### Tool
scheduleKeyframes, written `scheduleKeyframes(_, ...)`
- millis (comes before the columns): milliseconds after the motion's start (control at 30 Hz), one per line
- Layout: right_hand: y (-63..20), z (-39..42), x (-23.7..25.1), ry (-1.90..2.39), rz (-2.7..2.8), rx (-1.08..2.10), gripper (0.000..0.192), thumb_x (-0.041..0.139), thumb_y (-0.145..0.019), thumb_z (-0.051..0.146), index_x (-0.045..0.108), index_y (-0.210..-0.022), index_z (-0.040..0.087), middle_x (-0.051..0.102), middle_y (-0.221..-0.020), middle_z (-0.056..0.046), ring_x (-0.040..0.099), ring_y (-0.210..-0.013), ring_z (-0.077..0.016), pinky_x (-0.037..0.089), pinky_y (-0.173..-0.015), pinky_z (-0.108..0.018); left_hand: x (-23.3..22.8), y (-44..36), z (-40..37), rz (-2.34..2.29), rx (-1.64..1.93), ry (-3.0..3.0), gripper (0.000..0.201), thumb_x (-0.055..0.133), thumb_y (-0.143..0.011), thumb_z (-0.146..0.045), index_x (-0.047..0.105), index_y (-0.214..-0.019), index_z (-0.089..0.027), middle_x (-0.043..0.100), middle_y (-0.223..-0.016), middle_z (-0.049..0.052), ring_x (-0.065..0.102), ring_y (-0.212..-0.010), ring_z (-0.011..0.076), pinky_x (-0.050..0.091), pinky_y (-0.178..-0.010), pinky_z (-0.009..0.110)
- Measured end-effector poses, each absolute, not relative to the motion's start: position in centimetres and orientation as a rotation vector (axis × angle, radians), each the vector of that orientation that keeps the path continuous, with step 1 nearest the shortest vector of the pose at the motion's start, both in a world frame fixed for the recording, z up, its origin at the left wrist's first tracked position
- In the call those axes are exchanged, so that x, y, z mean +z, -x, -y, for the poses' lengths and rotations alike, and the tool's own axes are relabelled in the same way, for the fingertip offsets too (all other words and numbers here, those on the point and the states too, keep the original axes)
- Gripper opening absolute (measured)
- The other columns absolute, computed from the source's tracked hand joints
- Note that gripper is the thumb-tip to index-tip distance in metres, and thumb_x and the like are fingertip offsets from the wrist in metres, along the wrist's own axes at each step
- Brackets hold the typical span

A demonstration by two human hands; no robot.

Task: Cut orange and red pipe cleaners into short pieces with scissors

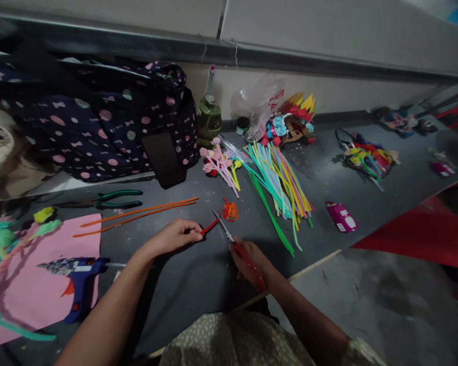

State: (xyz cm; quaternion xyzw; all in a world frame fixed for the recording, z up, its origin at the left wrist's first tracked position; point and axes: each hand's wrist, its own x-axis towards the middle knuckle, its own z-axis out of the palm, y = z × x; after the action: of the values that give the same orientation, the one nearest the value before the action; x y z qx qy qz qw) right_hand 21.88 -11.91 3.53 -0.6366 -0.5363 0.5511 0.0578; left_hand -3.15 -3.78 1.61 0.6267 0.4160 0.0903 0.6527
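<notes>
Red stem (209, 226): thin, fuzzy, short, slightly bent; lies just above the grey table (198, 274), running from the left hand toward the scissors. Left hand (175, 236) pinches its near end, fingertips closed on it. Right hand (248, 262) is wrapped around the red handles of the scissors (225, 229); blades are slightly apart, tips at the stem's far end. Whether the blades touch the stem cannot be told.

Around the stem: a small heap of orange-red cuttings (230, 210) just behind it. Further behind, a fan of mixed-colour stems (278, 185) and a bunch of pink flowers (219, 162). To its left, two long orange stems (137, 213), green-handled pliers (110, 199), a pink sheet (57, 254) and a blue glue gun (78, 277) lying on the sheet's edge. To its right, a small pink box (341, 216). Well behind it, a dotted dark bag (110, 117) and a green bottle (209, 117). Nothing lies between the hands and the stem.

Hard to read: the stem's near end is hidden in the left fingers; the scissor handles are mostly covered by the right hand; the pink sheet is cut off at the left edge; far items at right are blurred.
</notes>
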Motion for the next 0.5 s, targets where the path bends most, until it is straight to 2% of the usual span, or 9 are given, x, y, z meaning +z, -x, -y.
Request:
scheduleKeyframes(267,-21.5,11.9,2.9,1.910,1.665,1.637,0.026,0.040,-0.092,0.043,0.045,-0.082,0.020,0.055,-0.062,0.002,0.062,-0.043,-0.0146,0.037,-0.033,-0.018,1.7,3.4,3.6,-0.932,0.255,-1.358,0.035,0.064,-0.079,-0.047,0.067,-0.085,-0.012,0.050,-0.063,-0.003,0.036,-0.056,0.0087,0.026,-0.052,0.022)
scheduleKeyframes(400,-22.0,11.9,1.5,1.955,1.541,1.731,0.032,0.041,-0.091,0.050,0.050,-0.093,0.020,0.055,-0.055,0.004,0.061,-0.042,-0.0160,0.040,-0.035,-0.019,1.5,3.8,3.4,-0.935,0.294,-1.346,0.036,0.066,-0.077,-0.047,0.067,-0.083,-0.012,0.053,-0.064,-0.001,0.039,-0.055,0.0086,0.027,-0.052,0.022)
scheduleKeyframes(500,-22.7,12.1,1.0,1.898,1.445,1.751,0.037,0.048,-0.086,0.050,0.053,-0.107,0.019,0.054,-0.055,0.006,0.064,-0.048,-0.0170,0.044,-0.041,-0.020,1.1,4.2,3.3,-0.942,0.323,-1.360,0.037,0.066,-0.078,-0.049,0.066,-0.083,-0.012,0.056,-0.066,0.000,0.042,-0.056,0.0087,0.030,-0.053,0.022)
